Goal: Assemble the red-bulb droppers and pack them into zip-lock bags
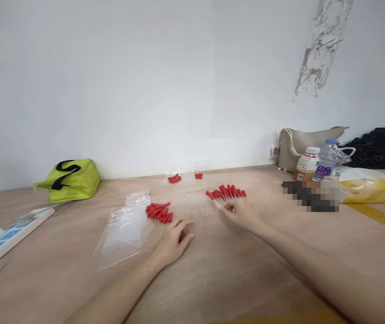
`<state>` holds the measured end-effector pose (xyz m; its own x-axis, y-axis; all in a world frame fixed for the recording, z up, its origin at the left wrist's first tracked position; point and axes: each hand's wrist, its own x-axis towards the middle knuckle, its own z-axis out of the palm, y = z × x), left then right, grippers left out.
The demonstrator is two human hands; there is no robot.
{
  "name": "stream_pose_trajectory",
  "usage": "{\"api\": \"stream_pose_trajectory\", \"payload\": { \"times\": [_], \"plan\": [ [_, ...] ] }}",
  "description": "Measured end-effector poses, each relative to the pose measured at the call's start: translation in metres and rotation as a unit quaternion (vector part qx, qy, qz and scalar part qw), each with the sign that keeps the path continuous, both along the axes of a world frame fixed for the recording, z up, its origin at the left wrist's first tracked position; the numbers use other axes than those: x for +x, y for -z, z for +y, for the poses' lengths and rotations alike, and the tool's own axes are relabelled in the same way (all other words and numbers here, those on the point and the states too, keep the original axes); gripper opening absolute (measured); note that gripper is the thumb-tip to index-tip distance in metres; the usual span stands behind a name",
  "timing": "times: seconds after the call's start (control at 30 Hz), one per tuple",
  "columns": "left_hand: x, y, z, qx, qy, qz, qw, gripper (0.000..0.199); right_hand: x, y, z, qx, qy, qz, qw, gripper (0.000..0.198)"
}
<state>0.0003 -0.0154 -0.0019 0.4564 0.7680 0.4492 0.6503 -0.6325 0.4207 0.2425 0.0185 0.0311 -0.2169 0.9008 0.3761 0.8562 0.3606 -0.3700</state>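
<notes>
My right hand (241, 213) is closed at the glass end of a dropper with a red rubber bulb (209, 195); its fingertips are slightly blurred. Just behind it lies a row of red-bulbed glass droppers (228, 191), their lower ends partly hidden by the fingers. My left hand (174, 240) rests on the table, fingers loosely bent and thumb apart, holding nothing. Beyond its fingertips is a pile of loose red rubber bulbs (158, 212). Between the bulbs and the droppers, several clear glass tubes (192, 207) lie side by side.
Clear plastic bags (121, 238) lie left of the bulbs. Near the wall, another bag (187, 178) has red bulbs and tubes on it. A lime-green pouch (74, 180) and power strip (13, 236) are left; bottles (309, 164) and a yellow tissue pack (369, 189) stand right.
</notes>
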Motion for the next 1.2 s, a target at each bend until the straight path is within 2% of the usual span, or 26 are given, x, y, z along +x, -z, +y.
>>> {"api": "stream_pose_trajectory", "payload": {
  "times": [0.07,0.17,0.37,0.5,0.77,0.9,1.1,1.2],
  "plan": [
    [0.001,-0.001,0.000,-0.006,0.015,0.018,1.000,0.016,0.007,-0.004,0.024,-0.007,0.076,0.032,0.997,0.030],
    [0.001,-0.003,0.000,-0.008,0.028,0.026,0.999,0.014,0.006,-0.001,0.049,-0.007,0.157,0.008,0.988,0.029],
    [-0.002,-0.003,-0.002,-0.010,0.033,0.020,0.999,0.015,-0.009,0.026,0.062,0.019,0.203,-0.016,0.979,0.032],
    [-0.002,-0.003,-0.002,-0.011,0.036,0.019,0.999,0.015,-0.011,0.031,0.066,-0.012,0.228,-0.029,0.973,0.031],
    [-0.002,-0.003,-0.002,-0.011,0.038,0.023,0.999,0.016,-0.011,0.027,0.064,-0.059,0.226,-0.044,0.971,0.040],
    [-0.002,-0.003,-0.001,-0.017,0.039,0.027,0.999,0.015,-0.009,0.024,0.060,-0.024,0.223,-0.070,0.972,0.042],
    [-0.002,-0.003,-0.001,-0.020,0.037,0.023,0.999,0.015,-0.028,0.020,0.056,-0.020,0.140,-0.067,0.988,0.036],
    [-0.001,-0.004,-0.002,-0.027,0.035,0.020,0.999,0.016,-0.041,0.019,0.061,-0.031,0.137,-0.107,0.984,0.035]
  ]
}}
